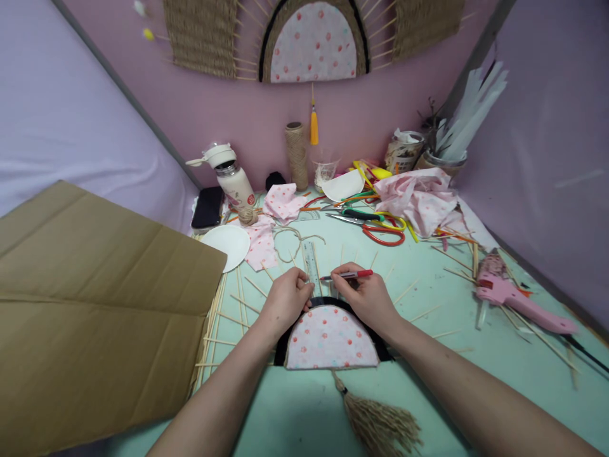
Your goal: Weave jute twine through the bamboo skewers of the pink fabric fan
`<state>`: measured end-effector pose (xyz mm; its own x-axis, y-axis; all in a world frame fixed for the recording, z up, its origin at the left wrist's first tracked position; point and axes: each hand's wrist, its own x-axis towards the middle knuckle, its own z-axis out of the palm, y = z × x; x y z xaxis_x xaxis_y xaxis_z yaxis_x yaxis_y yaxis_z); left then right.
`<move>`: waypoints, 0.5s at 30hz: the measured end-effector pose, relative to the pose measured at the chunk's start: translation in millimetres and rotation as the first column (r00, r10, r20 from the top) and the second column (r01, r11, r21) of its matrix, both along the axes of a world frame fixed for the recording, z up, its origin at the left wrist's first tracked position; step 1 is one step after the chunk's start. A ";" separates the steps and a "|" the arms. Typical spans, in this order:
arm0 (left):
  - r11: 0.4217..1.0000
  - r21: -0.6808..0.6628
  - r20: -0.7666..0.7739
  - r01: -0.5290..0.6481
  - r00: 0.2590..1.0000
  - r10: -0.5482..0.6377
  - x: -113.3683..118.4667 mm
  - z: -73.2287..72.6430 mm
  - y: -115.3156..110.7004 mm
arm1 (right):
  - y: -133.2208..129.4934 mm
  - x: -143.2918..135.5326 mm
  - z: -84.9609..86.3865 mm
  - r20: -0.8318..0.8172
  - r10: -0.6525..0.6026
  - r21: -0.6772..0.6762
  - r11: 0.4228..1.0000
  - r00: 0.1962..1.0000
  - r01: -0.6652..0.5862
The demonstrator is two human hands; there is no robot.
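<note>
My right hand [366,295] is closed around a red pen [358,274], its tip close to the edge of a clear ruler [310,257]. The fingers of my left hand [288,295] pinch the ruler near its lower end. Both hands are above a half-round piece of white fabric with red dots [333,339], bordered by a black band [281,348]. Thin wooden sticks [257,285] fan outward from that band. Below its straight edge lies a jute tassel [380,419].
A large cardboard sheet [104,317] covers the left side. Scissors [383,233], dotted cloth [419,197] and a white bottle [235,184] are toward the back. At right lies a pink glue gun [523,298] with a cord. A similar half-round hanging [314,44] is on the wall.
</note>
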<state>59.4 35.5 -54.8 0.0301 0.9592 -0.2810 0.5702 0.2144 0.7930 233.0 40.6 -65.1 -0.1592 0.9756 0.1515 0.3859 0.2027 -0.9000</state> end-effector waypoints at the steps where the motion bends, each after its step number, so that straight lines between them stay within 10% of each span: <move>1: 1.000 -0.001 -0.001 0.001 1.000 -0.001 -0.1 0.0 0.1 | 0.0 0.0 0.4 0.006 -0.002 0.000 1.000 1.000 0.002; 15: 1.000 -0.015 0.003 -0.008 1.000 0.008 0.9 0.5 0.1 | 0.0 0.0 1.4 0.005 -0.016 -0.018 1.000 1.000 0.016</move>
